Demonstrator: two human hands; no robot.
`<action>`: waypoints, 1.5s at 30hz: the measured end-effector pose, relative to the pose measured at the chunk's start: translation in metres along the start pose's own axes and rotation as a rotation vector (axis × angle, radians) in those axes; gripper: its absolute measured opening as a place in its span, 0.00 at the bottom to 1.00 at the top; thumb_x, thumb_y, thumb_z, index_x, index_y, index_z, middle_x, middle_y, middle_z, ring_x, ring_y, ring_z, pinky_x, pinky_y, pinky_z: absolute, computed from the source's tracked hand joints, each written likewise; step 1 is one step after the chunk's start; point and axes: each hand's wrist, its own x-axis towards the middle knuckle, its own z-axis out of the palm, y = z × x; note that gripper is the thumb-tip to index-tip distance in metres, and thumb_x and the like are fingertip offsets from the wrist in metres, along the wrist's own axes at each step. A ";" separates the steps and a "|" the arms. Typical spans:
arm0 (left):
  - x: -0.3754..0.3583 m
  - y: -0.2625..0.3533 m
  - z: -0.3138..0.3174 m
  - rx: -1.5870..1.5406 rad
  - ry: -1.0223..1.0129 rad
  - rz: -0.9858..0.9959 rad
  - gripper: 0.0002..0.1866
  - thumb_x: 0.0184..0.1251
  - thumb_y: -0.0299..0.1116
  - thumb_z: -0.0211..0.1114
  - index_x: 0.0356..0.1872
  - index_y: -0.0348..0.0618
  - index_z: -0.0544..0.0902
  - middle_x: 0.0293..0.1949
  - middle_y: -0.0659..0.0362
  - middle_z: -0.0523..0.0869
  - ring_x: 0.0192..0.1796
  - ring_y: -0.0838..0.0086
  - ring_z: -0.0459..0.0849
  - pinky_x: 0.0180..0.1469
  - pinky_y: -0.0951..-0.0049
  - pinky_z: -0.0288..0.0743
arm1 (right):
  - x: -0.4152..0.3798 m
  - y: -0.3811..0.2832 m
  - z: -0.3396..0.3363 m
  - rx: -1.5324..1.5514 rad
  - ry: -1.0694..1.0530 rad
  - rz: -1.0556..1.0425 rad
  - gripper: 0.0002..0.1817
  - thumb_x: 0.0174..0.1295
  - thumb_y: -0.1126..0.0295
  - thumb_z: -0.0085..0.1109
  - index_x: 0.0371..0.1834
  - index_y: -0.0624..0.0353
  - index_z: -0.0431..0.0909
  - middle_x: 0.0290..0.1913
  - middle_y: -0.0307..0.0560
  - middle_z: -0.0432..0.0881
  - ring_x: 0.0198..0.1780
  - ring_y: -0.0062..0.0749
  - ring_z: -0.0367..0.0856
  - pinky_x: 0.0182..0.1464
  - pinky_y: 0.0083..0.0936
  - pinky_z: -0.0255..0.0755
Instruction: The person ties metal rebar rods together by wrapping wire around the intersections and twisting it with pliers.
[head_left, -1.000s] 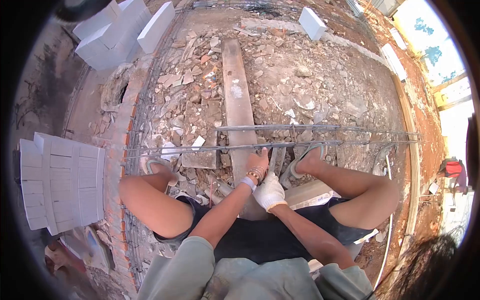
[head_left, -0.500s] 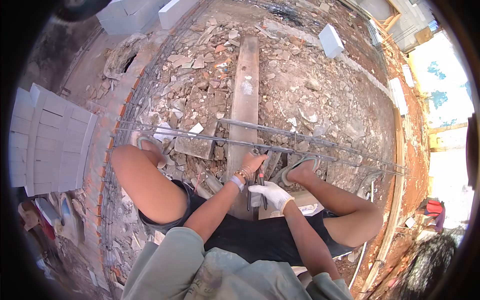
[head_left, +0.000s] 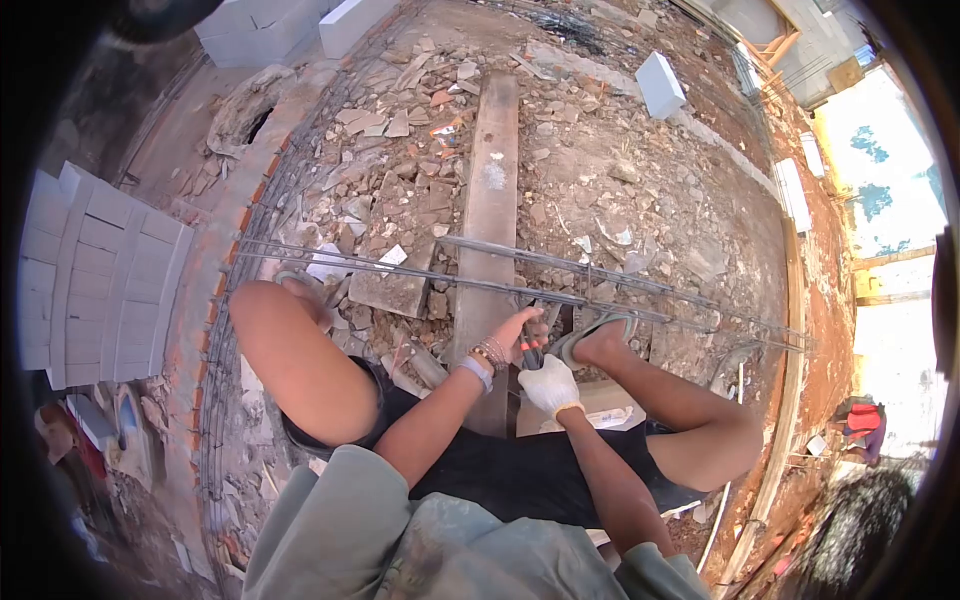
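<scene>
Clasping pliers (head_left: 531, 351) (gloved hand (head_left: 550, 387), now closed)

Slim hand tool with red-and-black handles (head_left: 531, 352), partly hidden, tilted, handles close together, just near of the thin grey steel rods (head_left: 560, 297) we see running left to right.

I note rubble (head_left: 610, 175) spread ahead of the person (head_left: 470, 550), with a plank (head_left: 490, 150) running away through it and metal rods (head_left: 560, 296) crossing over the plank, just beyond the left hand (head_left: 512, 338) and the right hand (head_left: 550, 388), a tool (head_left: 531, 352) between the two. On the person's left, past a brick wall (head_left: 228, 218), stands a stack of blocks (head_left: 112, 270), with a second pile (head_left: 258, 32) farther ahead; on the right runs a long timber (head_left: 797, 290), and a single block (head_left: 660, 85) stands right of the plank's far end
</scene>
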 end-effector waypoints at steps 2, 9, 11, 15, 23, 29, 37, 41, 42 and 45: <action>0.009 -0.016 0.000 0.151 0.095 0.123 0.14 0.63 0.47 0.69 0.37 0.48 0.82 0.30 0.62 0.85 0.34 0.73 0.87 0.37 0.69 0.76 | -0.005 -0.001 -0.003 -0.288 0.348 -0.108 0.18 0.52 0.61 0.64 0.40 0.64 0.76 0.35 0.61 0.86 0.40 0.57 0.86 0.44 0.46 0.78; 0.018 -0.022 0.022 0.057 0.330 0.205 0.21 0.71 0.47 0.64 0.20 0.47 0.75 0.17 0.62 0.76 0.20 0.71 0.80 0.26 0.65 0.76 | -0.013 -0.005 0.001 -0.344 0.254 -0.076 0.34 0.50 0.52 0.70 0.53 0.66 0.71 0.45 0.66 0.84 0.50 0.59 0.84 0.52 0.47 0.77; 0.010 -0.017 0.014 -0.017 0.194 0.171 0.19 0.72 0.45 0.63 0.21 0.49 0.73 0.15 0.65 0.73 0.18 0.72 0.77 0.25 0.65 0.75 | -0.018 -0.006 0.001 -0.349 0.165 -0.112 0.37 0.50 0.50 0.72 0.54 0.66 0.71 0.45 0.64 0.85 0.50 0.56 0.85 0.52 0.47 0.77; 0.000 -0.012 -0.003 -0.213 -0.099 0.125 0.18 0.72 0.43 0.63 0.21 0.56 0.69 0.14 0.71 0.67 0.16 0.77 0.70 0.25 0.68 0.72 | -0.010 0.002 -0.016 0.277 -0.465 0.039 0.32 0.56 0.47 0.69 0.52 0.65 0.76 0.42 0.59 0.86 0.45 0.50 0.87 0.48 0.46 0.80; 0.029 -0.018 -0.036 -0.465 -0.428 0.043 0.20 0.71 0.43 0.62 0.18 0.60 0.66 0.12 0.75 0.65 0.15 0.82 0.66 0.25 0.74 0.65 | -0.001 0.004 0.004 1.033 -0.737 0.294 0.17 0.63 0.52 0.66 0.33 0.56 0.80 0.32 0.45 0.85 0.33 0.38 0.85 0.39 0.38 0.81; -0.013 -0.007 0.008 -0.405 -0.150 -0.058 0.14 0.70 0.46 0.63 0.39 0.44 0.79 0.30 0.55 0.84 0.35 0.65 0.84 0.45 0.62 0.81 | -0.001 -0.004 -0.012 -0.191 0.039 -0.031 0.14 0.53 0.61 0.66 0.35 0.61 0.79 0.32 0.58 0.84 0.38 0.49 0.87 0.42 0.43 0.79; 0.016 -0.022 0.040 -0.193 0.134 0.109 0.15 0.69 0.49 0.65 0.35 0.48 0.78 0.28 0.62 0.83 0.33 0.70 0.84 0.40 0.63 0.79 | 0.003 0.001 -0.038 -0.569 0.399 -0.227 0.22 0.51 0.64 0.65 0.46 0.65 0.73 0.39 0.62 0.84 0.43 0.56 0.87 0.45 0.47 0.80; 0.062 -0.038 0.020 -0.384 0.075 0.158 0.18 0.71 0.45 0.64 0.23 0.50 0.71 0.18 0.64 0.74 0.20 0.72 0.77 0.27 0.61 0.80 | -0.004 -0.005 -0.031 -0.562 0.369 -0.164 0.25 0.53 0.61 0.64 0.50 0.65 0.72 0.41 0.64 0.84 0.43 0.56 0.87 0.46 0.46 0.79; 0.056 -0.039 0.019 -0.369 0.062 0.172 0.18 0.71 0.44 0.64 0.24 0.50 0.71 0.17 0.64 0.74 0.19 0.72 0.76 0.27 0.61 0.80 | -0.005 -0.001 -0.031 -0.568 0.305 -0.187 0.27 0.52 0.59 0.65 0.51 0.66 0.72 0.41 0.64 0.84 0.43 0.55 0.87 0.46 0.46 0.80; 0.048 -0.038 0.015 -0.304 0.095 0.195 0.15 0.71 0.40 0.62 0.26 0.47 0.71 0.17 0.64 0.73 0.18 0.72 0.74 0.26 0.60 0.79 | 0.000 0.002 -0.050 -0.502 -0.046 -0.213 0.37 0.52 0.49 0.68 0.57 0.69 0.73 0.40 0.62 0.86 0.43 0.50 0.88 0.47 0.39 0.80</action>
